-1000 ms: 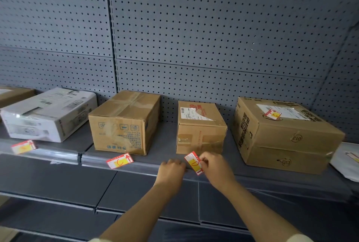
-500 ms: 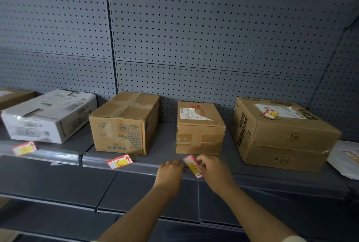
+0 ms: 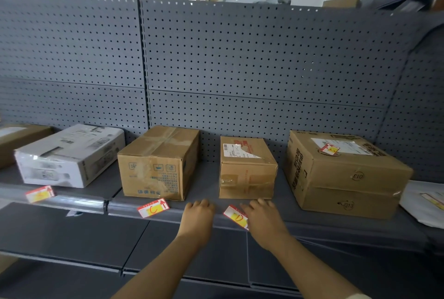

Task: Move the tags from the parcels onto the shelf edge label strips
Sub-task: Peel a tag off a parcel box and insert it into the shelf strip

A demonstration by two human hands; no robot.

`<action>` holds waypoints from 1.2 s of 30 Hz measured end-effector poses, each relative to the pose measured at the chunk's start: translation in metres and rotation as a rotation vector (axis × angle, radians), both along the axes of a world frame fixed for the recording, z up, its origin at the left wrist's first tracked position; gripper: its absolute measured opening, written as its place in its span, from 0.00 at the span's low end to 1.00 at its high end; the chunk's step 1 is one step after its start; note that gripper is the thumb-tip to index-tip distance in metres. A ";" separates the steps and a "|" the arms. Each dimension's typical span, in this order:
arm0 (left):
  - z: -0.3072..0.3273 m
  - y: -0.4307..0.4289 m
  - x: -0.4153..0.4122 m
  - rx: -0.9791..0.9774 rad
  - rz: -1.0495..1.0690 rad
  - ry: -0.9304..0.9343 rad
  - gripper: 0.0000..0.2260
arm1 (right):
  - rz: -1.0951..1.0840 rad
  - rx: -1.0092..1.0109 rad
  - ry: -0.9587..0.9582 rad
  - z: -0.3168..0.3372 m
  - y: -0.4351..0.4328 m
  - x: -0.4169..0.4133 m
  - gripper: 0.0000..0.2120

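My right hand [image 3: 263, 223] is touching the red-and-white paper tag marked D [image 3: 235, 216], fingers reaching forward; whether I am pinching it I cannot tell. The tag is lying tilted on the grey shelf edge label strip [image 3: 120, 208], before the small brown cardboard parcel [image 3: 247, 174]. My left hand [image 3: 198, 218] is resting just beside it, fingertips hidden, grip unclear. 1 similar tag [image 3: 331, 149] is sitting on the large brown cardboard parcel [image 3: 348, 176].

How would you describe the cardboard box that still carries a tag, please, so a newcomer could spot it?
Look along the grey pegboard shelf to its row of boxes. It is the large brown carton right of the small box. Only this box has a red-and-yellow tag on top.
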State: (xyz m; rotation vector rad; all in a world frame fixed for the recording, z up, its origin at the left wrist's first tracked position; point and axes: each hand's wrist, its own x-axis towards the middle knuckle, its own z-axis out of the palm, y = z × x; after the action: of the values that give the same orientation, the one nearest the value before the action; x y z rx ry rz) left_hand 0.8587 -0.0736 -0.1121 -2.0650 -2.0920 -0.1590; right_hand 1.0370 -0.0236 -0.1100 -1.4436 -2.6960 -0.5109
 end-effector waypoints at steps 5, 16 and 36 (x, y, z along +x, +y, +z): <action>0.013 0.001 0.006 0.000 -0.027 0.020 0.16 | -0.002 -0.012 -0.012 0.011 -0.003 0.011 0.18; 0.056 0.022 0.059 0.112 -0.100 -0.171 0.15 | -0.056 -0.001 0.043 0.043 -0.006 0.057 0.14; 0.149 0.126 0.235 0.321 -0.138 -0.214 0.14 | -0.058 0.142 0.322 0.144 0.087 0.229 0.16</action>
State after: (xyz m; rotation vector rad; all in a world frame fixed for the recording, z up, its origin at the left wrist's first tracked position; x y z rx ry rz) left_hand 1.0940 0.0521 0.0365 -2.0659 -1.8791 -0.7158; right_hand 1.2663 0.0632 0.0335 -1.4300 -2.3285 -0.4207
